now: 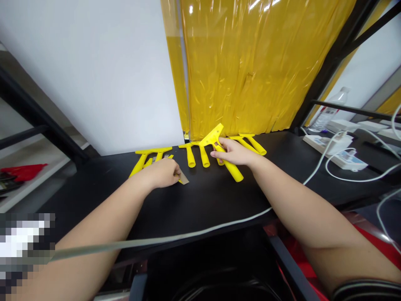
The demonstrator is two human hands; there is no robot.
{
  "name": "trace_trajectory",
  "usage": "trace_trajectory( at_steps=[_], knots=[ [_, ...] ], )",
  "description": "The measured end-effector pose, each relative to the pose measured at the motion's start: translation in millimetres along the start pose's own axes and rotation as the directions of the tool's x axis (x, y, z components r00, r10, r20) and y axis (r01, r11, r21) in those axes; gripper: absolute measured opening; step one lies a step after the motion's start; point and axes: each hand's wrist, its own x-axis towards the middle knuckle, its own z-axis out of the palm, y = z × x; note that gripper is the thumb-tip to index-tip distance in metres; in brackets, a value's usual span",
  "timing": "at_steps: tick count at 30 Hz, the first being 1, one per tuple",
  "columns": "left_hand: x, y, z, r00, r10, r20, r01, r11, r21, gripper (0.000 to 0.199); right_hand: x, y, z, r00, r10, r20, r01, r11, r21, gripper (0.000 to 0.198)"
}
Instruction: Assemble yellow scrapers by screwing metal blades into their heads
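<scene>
My right hand (pixel 233 151) is wrapped around a yellow T-shaped scraper handle (pixel 234 169), its wide head pointing up and away from me. My left hand (pixel 165 172) is closed on a small scraper with a flat grey blade (pixel 184 179) and a bit of yellow at its base; most of it is hidden by the fingers. Behind the left hand lie yellow T-shaped scraper handles (pixel 138 165) and small yellow pieces with grey parts, partly covered. More yellow T-shaped handles (pixel 191 156) lie along the back of the black table, some behind my right hand (pixel 258 144).
A white power strip (pixel 335 152) with plugs and white cables sits on the black table (pixel 200 200) at right, near a clear bottle (pixel 332 108). A pale cable (pixel 219 225) runs along the front edge. A white panel and yellow plastic curtain (pixel 250 75) stand behind.
</scene>
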Motion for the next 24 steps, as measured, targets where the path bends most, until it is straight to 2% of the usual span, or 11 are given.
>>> trace_trajectory(
  at_steps=[3, 6, 10, 13, 15, 17, 21, 24],
  knots=[
    [-7.1, 8.6, -1.3, 0.999, 0.023, 0.039, -0.019, 0.996, -0.081, 0.033, -0.3, 1.1, -3.1, 0.998, -0.014, 0.062, 0.015, 1.0, -0.015, 0.031],
    [-13.7, 23.9, -2.4, 0.999, 0.028, 0.039, -0.022, 0.989, -0.146, 0.025, -2.1, 0.3, -9.9, 0.981, 0.001, 0.193, 0.013, 0.997, -0.072, 0.029],
    [-17.4, 42.7, -2.4, 1.0, -0.008, 0.026, 0.013, 0.98, -0.197, 0.019, -4.8, -0.3, -20.0, 0.9, 0.021, 0.435, 0.053, 0.986, -0.156, 0.023],
    [-16.6, 49.6, -1.2, 0.999, -0.01, 0.037, 0.017, 0.983, -0.182, 0.015, -6.5, -0.5, -23.3, 0.828, 0.116, 0.549, 0.006, 0.976, -0.216, 0.027],
    [-15.6, 51.0, 0.2, 0.999, 0.0, 0.033, 0.006, 0.985, -0.174, 0.013, -7.6, -2.5, -23.1, 0.794, 0.2, 0.574, -0.013, 0.95, -0.312, 0.029],
    [-14.6, 51.1, 1.7, 0.999, 0.006, 0.052, 0.006, 0.975, -0.222, 0.015, -8.8, -6.3, -21.6, 0.782, 0.275, 0.559, -0.027, 0.911, -0.411, 0.03],
    [-13.5, 49.5, 2.5, 0.994, -0.002, 0.112, 0.041, 0.934, -0.354, 0.026, -11.4, -15.2, -16.3, 0.789, 0.366, 0.493, -0.049, 0.838, -0.544, 0.032],
    [-13.6, 45.6, -1.7, 0.997, 0.023, 0.079, 0.005, 0.941, -0.339, 0.031, -12.5, -17.9, -11.8, 0.804, 0.373, 0.463, -0.014, 0.79, -0.613, 0.024]
  ],
)
